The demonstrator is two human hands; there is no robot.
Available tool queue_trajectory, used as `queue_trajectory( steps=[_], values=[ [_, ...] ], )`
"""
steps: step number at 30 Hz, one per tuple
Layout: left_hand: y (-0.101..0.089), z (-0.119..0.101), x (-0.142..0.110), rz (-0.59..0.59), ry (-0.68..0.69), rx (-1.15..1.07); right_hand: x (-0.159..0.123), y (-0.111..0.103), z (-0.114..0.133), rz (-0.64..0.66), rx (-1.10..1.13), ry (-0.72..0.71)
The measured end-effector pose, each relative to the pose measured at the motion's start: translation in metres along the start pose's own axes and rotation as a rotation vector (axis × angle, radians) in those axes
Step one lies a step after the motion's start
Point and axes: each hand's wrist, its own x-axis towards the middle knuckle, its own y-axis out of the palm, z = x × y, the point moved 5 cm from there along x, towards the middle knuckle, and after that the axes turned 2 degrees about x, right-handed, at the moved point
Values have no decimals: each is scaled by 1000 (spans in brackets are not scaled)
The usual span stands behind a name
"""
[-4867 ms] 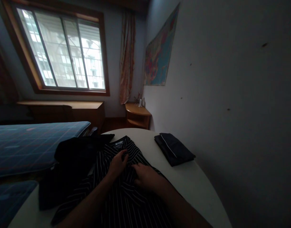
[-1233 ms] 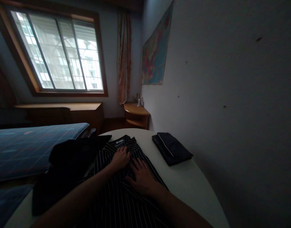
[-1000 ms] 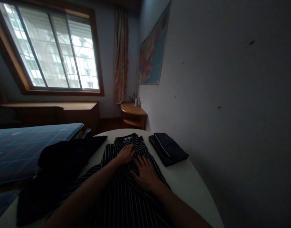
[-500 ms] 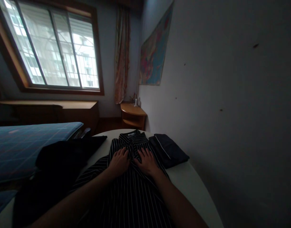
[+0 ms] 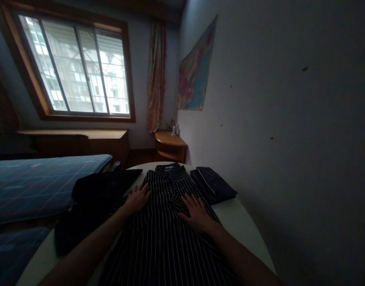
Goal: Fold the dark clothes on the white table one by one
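Note:
A black shirt with thin white stripes (image 5: 167, 230) lies spread on a pale round table, its collar at the far edge and its lower part toward me. My left hand (image 5: 137, 198) rests at the shirt's left side, fingers spread and stretched out. On the right half of the shirt lies my right hand (image 5: 197, 212), flat with its fingers apart. Neither hand grips the cloth. Dark folded clothing (image 5: 214, 184) sits beside the shirt on the right. Black clothing (image 5: 93, 198) lies in a loose heap to the left, partly behind my left forearm.
The pale table (image 5: 245, 222) curves along the wall at right. A bed with a blue checked mattress (image 5: 51, 174) stands at left. Beyond are a wooden corner shelf (image 5: 170, 139), a long desk (image 5: 107, 135), a window (image 5: 81, 71), and a wall map (image 5: 196, 75).
My hands have moved apart: the left slid outward to the shirt's left side, the right shifted a little right and nearer to me. The shirt front looks flatter. The view turned slightly left.

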Motion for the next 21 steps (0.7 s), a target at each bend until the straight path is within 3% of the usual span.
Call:
queue_trajectory(
  steps=[7,11,14,17,21],
  values=[
    [-25,20,-24,31,-184,140,6,-15,2,29,28,56],
    [-32,22,-39,50,-177,197,21,-22,20,-77,21,123],
    [-33,21,-43,59,-161,211,29,-11,32,-147,14,85],
    [-40,21,-40,41,-160,208,32,7,34,-121,14,51],
    [-71,27,-27,-50,-192,218,30,13,31,-121,-4,43]
  ],
)
